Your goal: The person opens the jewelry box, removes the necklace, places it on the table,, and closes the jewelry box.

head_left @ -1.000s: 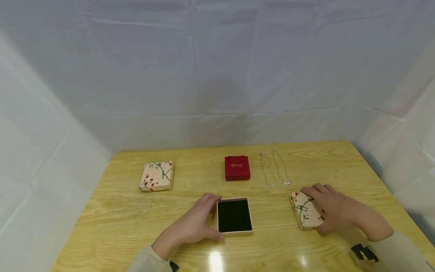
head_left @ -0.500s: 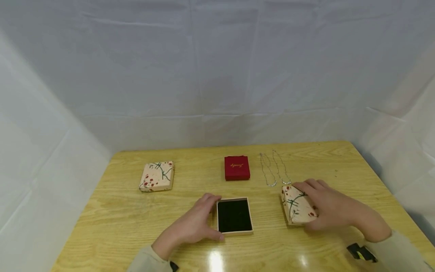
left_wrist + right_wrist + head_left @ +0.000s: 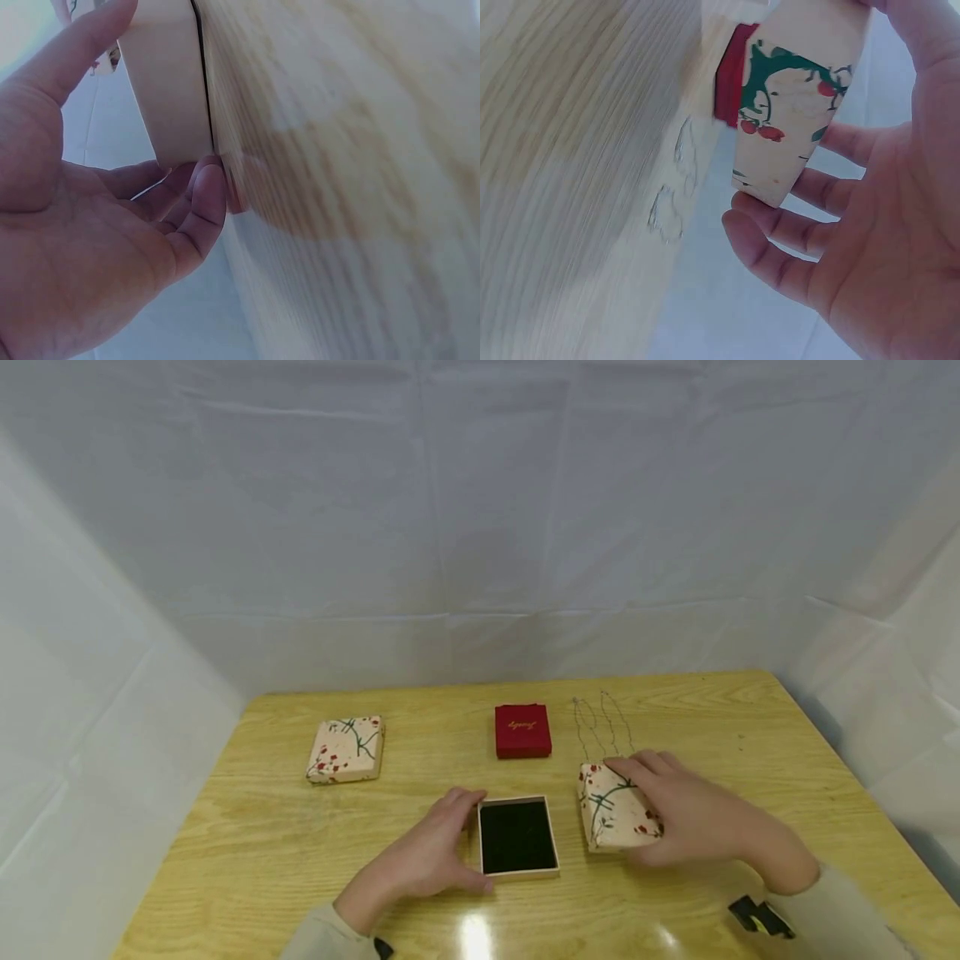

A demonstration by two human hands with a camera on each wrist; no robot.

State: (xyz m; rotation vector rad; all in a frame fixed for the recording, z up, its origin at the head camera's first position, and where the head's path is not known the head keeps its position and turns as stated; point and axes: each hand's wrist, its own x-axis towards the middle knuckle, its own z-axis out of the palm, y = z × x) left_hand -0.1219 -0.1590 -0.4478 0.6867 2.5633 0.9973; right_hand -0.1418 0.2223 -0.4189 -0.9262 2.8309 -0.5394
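Observation:
My left hand (image 3: 427, 852) holds the left side of a shallow square box base (image 3: 557, 865) with a black lining, thumb at its near corner and fingers at its far corner. In the left wrist view the pale side of this box base (image 3: 166, 82) stands between thumb and fingers, on the wood. To its right, my right hand (image 3: 693, 810) grips a cream box lid (image 3: 615, 806) printed with green branches and red blossoms. The right wrist view shows the lid (image 3: 791, 112) between thumb and fingers, raised off the table.
Two thin silver necklaces (image 3: 591, 727) lie behind the lid, their lower ends hidden by it. A red jewelry box (image 3: 523, 731) sits at the back middle. A second floral box (image 3: 347, 749) is at the back left of the wooden table (image 3: 247, 843). White cloth walls surround it.
My right hand has moved left with the floral lid, toward the box base, and the lid now covers the necklaces' near ends. The left hand and the base have stayed put.

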